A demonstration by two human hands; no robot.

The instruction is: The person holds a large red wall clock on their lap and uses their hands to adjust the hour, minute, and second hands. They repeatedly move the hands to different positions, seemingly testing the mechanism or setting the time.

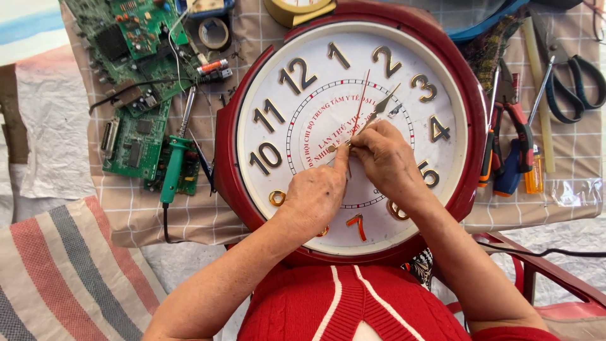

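The clock [351, 129] lies face up, propped between lap and bench [208, 215]. Both hands meet at its centre: the left hand [315, 192] steadies the hub with 1 extended fingertip, while the right hand [385, 158] has its fingers pinched together on the clock hands [382, 107]. Good practice: grip near the hub, turn gently, avoid bending the thin second hand.

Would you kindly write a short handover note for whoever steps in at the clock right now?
Left hand: on the clock face, forefinger pressing near the centre.
Right hand: fingertips pinching at the hub of the clock hands.
Clock lies face up with no cover over the dial; gold hands and thin red second hand are on.
Soldering iron and circuit boards lie left; pliers, screwdrivers and scissors right.
Left: hands seem unsettled; cover not yet on.
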